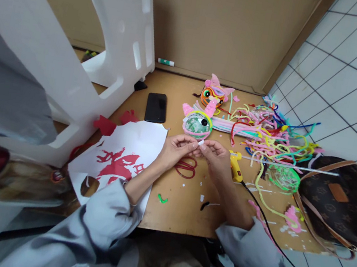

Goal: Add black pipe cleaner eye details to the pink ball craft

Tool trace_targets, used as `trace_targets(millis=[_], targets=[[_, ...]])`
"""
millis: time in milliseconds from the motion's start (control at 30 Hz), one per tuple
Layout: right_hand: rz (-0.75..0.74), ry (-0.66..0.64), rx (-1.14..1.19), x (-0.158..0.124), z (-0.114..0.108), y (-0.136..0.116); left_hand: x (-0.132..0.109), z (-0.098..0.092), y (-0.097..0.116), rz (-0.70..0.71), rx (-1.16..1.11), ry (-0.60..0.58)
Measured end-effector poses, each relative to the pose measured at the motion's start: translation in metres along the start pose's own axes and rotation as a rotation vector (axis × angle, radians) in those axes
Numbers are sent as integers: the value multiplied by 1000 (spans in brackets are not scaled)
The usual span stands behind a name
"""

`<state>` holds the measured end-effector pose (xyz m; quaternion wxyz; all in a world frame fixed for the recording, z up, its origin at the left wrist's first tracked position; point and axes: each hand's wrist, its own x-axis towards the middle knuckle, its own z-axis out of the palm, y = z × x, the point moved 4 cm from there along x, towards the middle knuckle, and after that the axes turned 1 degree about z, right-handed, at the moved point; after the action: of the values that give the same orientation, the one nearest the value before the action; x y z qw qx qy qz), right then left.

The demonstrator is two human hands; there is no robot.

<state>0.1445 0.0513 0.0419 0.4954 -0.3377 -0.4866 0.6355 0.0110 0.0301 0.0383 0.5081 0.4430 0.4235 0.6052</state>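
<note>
My left hand [175, 149] and my right hand [216, 156] meet over the low wooden table [182, 208], fingertips pinching a small white piece [201, 142] between them. Just beyond the fingers lies a round green pipe-cleaner figure [197, 124] with pink ears and one black eye. Red-handled scissors [186, 167] lie on the table under my hands. A yellow glue gun [236, 165] rests right of my right hand, its black cord running toward me.
A second orange and pink figure [213, 93] sits farther back. A tangle of coloured pipe cleaners [268, 131] spreads at right, beside a brown handbag [342, 204]. A black phone [156, 107], white paper with red cut-outs [121, 160] and a white plastic chair [75, 55] lie left.
</note>
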Motion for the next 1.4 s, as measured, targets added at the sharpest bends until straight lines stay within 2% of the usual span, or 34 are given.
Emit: trace_targets(millis=[233, 500, 800, 1033, 1267, 1400], targets=[[-176, 100, -142, 1, -4, -1, -2, 3, -2, 14, 12, 5], [-351, 116, -455, -4, -5, 1, -1, 2, -4, 20, 72, 74], [-323, 40, -486, -5, -1, 1, -1, 1, -4, 89, 124, 65], [-334, 50, -515, -5, -5, 5, -2, 3, -5, 60, 120, 66], [-290, 72, -413, -3, -3, 5, -2, 2, -1, 91, 127, 75], [-278, 106, -482, -3, -4, 2, -2, 1, 0, 113, 173, 72]])
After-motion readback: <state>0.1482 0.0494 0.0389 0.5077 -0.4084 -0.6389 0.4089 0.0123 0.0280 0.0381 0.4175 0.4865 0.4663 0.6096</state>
